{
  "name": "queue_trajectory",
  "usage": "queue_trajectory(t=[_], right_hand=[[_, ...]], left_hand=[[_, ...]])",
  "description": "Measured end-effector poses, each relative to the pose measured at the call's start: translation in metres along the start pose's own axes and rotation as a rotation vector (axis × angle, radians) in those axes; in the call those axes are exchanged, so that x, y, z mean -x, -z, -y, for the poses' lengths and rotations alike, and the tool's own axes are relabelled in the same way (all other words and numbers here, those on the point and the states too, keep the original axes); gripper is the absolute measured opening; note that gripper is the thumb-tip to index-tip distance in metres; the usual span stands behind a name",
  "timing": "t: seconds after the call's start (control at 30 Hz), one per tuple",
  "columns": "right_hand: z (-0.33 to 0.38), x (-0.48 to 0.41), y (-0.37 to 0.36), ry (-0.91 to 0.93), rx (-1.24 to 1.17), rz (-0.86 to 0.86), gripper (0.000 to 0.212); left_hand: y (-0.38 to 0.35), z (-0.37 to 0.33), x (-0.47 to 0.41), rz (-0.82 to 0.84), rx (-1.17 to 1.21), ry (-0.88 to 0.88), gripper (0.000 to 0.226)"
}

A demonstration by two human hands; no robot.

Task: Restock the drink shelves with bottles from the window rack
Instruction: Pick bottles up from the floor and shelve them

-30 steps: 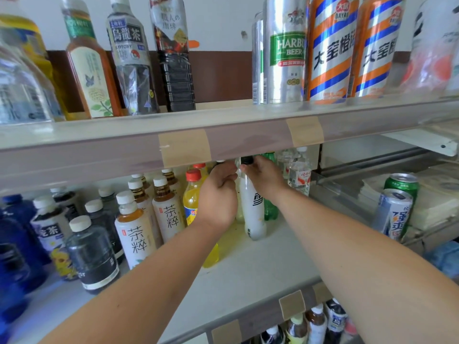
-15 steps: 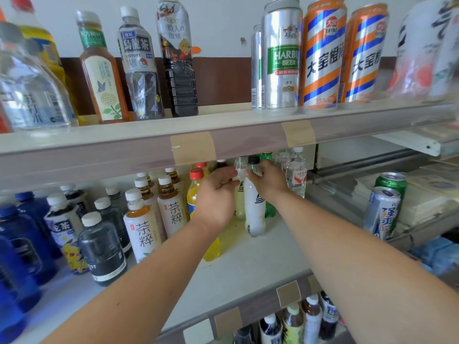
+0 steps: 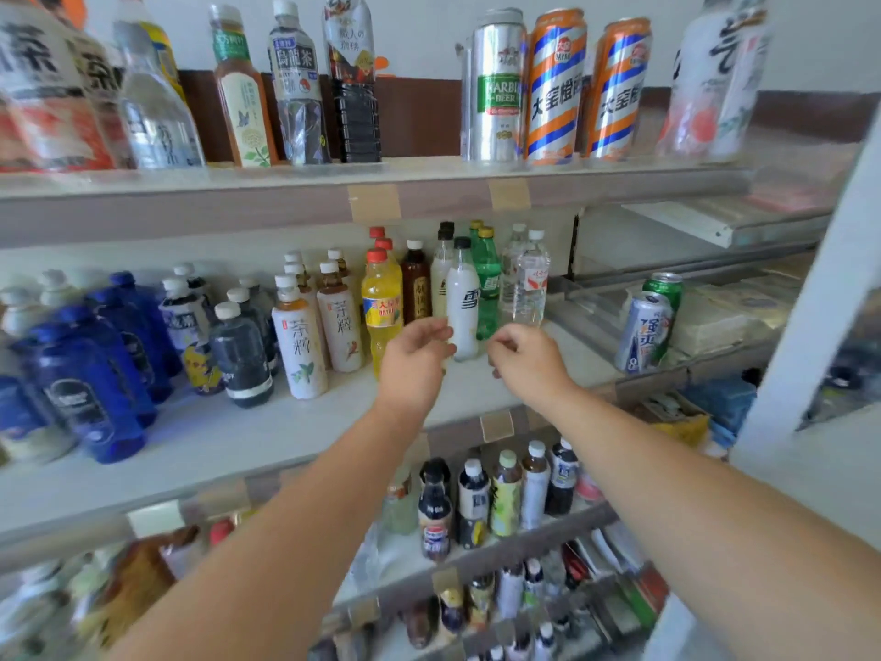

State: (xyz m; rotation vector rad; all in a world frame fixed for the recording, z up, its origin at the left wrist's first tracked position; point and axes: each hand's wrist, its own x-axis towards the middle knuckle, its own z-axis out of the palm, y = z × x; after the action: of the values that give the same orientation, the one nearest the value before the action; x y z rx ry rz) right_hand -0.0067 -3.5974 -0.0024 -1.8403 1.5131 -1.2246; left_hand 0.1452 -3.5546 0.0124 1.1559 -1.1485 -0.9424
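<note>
A white bottle with a black cap (image 3: pixel 463 302) stands upright on the middle shelf (image 3: pixel 286 436), between a yellow drink bottle (image 3: pixel 381 307) and a green bottle (image 3: pixel 487 288). My left hand (image 3: pixel 414 360) hovers just in front of its lower left side, fingers loosely curled and holding nothing. My right hand (image 3: pixel 529 364) hangs to the bottle's lower right, also loosely curled and holding nothing. A clear water bottle (image 3: pixel 531 283) stands behind my right hand.
Tea bottles (image 3: pixel 298 336) and blue bottles (image 3: pixel 86 374) fill the shelf's left part. Tall cans (image 3: pixel 553 88) and bottles line the upper shelf. Two cans (image 3: pixel 643 331) stand on a ledge at right. More bottles (image 3: pixel 505 493) crowd the lower shelves.
Both hands let go of the white bottle's neck and drew back toward me. The bottle stays standing on the shelf. The view pulled back and lower shelves came into sight.
</note>
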Motion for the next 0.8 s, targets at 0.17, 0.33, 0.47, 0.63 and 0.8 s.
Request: queue_trajectory(t=[0.17, 0.33, 0.47, 0.63, 0.8], right_hand=[[0.013, 0.082, 0.031, -0.006, 0.069, 0.089, 0.021], [0.02, 0.162, 0.04, -0.074, -0.007, 0.058, 0.017], [0.013, 0.226, 0.035, -0.15, -0.06, 0.003, 0.016], [0.005, 0.295, 0.01, -0.27, -0.033, -0.103, 0.017], [-0.006, 0.374, -0.04, -0.411, -0.006, -0.15, 0.02]], left_hand=[[0.003, 0.001, 0.074, 0.012, 0.007, 0.094, 0.021], [-0.01, 0.017, 0.133, 0.111, 0.079, 0.131, 0.014], [-0.012, 0.039, 0.177, 0.22, 0.145, 0.133, 0.013], [0.018, 0.069, 0.223, 0.302, 0.177, 0.241, 0.013], [0.07, 0.111, 0.269, 0.392, 0.131, 0.3, 0.019]])
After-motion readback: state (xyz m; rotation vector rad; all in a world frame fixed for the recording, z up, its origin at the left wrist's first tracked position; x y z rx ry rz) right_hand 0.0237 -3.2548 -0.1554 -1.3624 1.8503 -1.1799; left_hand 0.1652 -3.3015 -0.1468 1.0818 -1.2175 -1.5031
